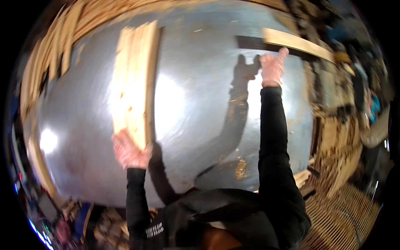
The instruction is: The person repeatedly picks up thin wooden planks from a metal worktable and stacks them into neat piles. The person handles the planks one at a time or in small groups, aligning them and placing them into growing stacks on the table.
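Observation:
Several pale wooden boards [134, 79] lie side by side on a grey metal tabletop [191, 100], pointing away from me. My left hand [131, 149], in what looks like a thin pale glove, closes around their near end, thumb on the right side. At the far right, a single wooden board [298, 42] reaches across the table's right edge, with a dark shadow below and left of it. My right hand [273, 68], blurred, is stretched out just below that board with its fingers apart. Its fingertips come close to the board's near edge; contact is hard to tell.
Long wooden strips [62, 35] are piled along the far left edge. Stacked wood [337, 135] stands beyond the right edge, above a slatted surface [341, 216]. A small heap of sawdust [241, 168] lies on the tabletop near me.

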A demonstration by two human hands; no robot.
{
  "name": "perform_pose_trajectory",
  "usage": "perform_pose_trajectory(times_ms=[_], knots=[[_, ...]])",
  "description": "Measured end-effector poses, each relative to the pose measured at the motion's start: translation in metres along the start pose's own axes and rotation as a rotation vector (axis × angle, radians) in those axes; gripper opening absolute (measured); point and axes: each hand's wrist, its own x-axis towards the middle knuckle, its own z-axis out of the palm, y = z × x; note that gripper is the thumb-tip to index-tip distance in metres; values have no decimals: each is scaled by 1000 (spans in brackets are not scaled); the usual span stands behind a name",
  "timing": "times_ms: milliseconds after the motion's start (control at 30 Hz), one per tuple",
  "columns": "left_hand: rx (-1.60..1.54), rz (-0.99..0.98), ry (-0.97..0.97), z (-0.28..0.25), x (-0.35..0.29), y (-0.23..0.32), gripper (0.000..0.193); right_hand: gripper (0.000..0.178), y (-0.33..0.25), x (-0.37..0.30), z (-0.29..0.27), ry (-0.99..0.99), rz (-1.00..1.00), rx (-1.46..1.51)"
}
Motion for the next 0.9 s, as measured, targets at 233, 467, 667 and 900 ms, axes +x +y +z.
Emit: perform_pose_trajectory(times_ms=[233,467,667,900], knots=[[88,8,89,26,-3,2,117,45,-23,97,13,168,-31,309],[122,-52,24,40,0,-15,117,37,0,-71,80,-139,6,-390],[81,62,20,44,7,-32,129,38,-8,-256,183,-772,-111,-847],[166,-87,-130,28,7,-16,122,39,29,-149,118,-757,-351,-837]])
